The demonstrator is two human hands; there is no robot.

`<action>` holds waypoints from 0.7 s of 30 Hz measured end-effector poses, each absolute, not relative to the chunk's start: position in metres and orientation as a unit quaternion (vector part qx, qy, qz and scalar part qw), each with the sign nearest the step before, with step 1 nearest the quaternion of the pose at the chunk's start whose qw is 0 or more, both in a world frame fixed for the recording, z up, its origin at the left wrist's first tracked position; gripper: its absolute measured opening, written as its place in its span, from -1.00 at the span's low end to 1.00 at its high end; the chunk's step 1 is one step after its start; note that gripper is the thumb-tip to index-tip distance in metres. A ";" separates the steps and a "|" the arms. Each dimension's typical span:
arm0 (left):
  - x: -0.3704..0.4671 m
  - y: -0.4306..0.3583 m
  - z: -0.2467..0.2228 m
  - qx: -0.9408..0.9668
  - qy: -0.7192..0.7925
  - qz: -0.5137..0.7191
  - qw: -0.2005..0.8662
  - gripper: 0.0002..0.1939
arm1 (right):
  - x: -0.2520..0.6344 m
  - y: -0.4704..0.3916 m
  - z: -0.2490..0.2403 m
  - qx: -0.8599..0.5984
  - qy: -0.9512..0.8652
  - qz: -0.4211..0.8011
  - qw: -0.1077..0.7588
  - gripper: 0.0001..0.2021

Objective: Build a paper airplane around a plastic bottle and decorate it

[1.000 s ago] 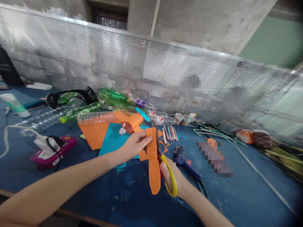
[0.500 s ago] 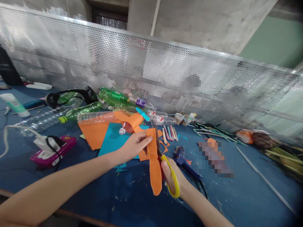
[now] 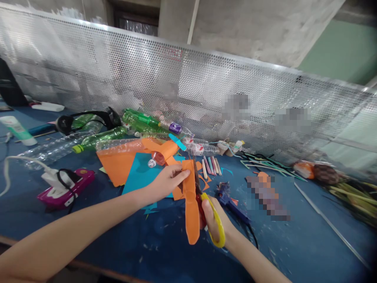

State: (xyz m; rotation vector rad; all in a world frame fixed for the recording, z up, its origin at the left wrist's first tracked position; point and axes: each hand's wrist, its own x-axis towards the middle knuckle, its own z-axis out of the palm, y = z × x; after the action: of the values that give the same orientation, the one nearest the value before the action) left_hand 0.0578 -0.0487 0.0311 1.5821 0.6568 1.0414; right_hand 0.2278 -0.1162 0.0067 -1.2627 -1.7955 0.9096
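An orange propeller-shaped cutout (image 3: 192,218), paper or thin foam, hangs lengthwise in front of me. My left hand (image 3: 167,181) pinches its upper part between thumb and fingers. Along its right edge stand the blades of the scissors (image 3: 218,226), which have yellow and red handles. My right hand (image 3: 216,216) is wrapped round those handles, thumb through the yellow loop. Just behind lies an orange toy plane (image 3: 166,152) with a bottle-neck nose and a small blue propeller (image 3: 177,142). A blue sheet (image 3: 137,173) lies beneath my left wrist.
A dark blue glue gun (image 3: 234,204) lies right of the scissors, beyond it several coloured sticks (image 3: 212,166). Plastic bottles (image 3: 103,138) and headphones (image 3: 88,118) crowd the back left. A magenta power strip (image 3: 66,190) sits left. A perforated metal panel (image 3: 147,74) closes the back.
The scissors' handles have shifted slightly right and opened a little. The lower end of the orange cutout has swung slightly left. My left hand has stayed in place.
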 end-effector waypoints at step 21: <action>0.057 -0.048 0.032 0.630 0.252 0.440 0.589 -0.76 | 0.223 -0.120 0.017 -0.513 -0.698 0.340 0.366 -0.42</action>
State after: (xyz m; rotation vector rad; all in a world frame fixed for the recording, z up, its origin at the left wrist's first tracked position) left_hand 0.0568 -0.0477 0.0323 1.4672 0.5871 1.0241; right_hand 0.2234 -0.1205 0.0173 -1.3198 -1.7945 0.8739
